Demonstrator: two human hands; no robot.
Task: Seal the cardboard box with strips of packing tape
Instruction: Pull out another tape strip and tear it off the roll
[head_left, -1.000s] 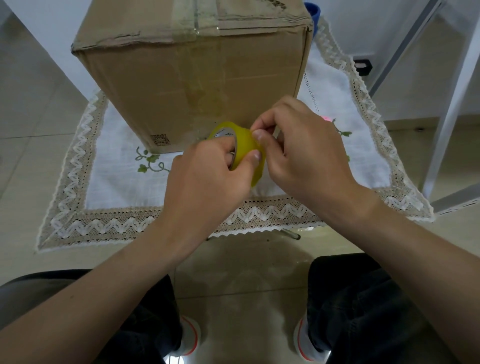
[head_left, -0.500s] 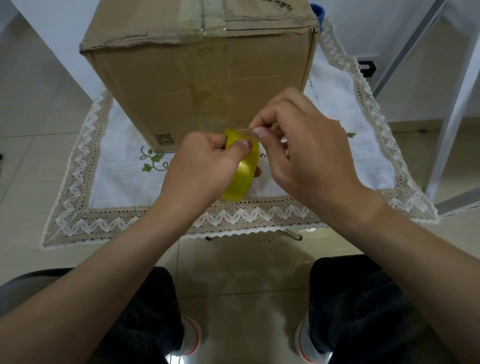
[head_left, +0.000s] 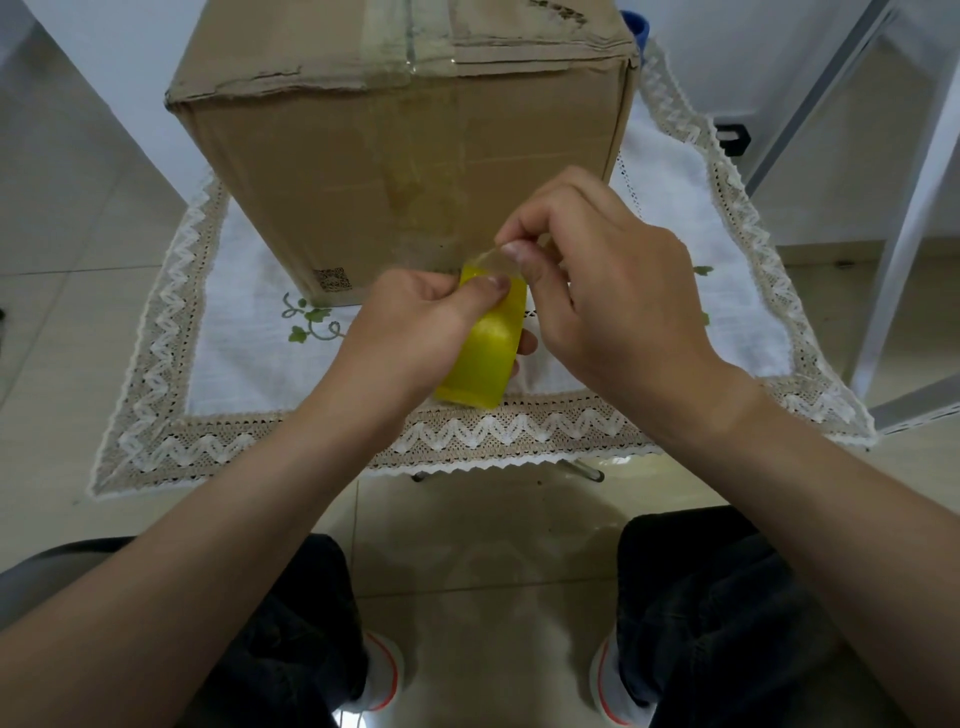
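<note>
A brown cardboard box (head_left: 332, 171) stands on a small cloth-covered table (head_left: 244, 364), with clear tape across its top seam and down its near face. In front of the box my left hand (head_left: 410, 332) grips a yellow roll of packing tape (head_left: 485, 353), thumb on its upper edge. My right hand (head_left: 618, 296) pinches the clear free end of the tape (head_left: 491, 257) just above the roll, lifted a short way off it.
The white cloth has a lace border (head_left: 519, 431) that hangs over the table's near edge. A white metal frame (head_left: 904, 208) stands at the right. A blue object (head_left: 638, 26) peeks out behind the box. My knees and shoes are below, on a tiled floor.
My left hand has turned the roll from face-on to edge-on. My right hand has peeled the tape's end up off the roll.
</note>
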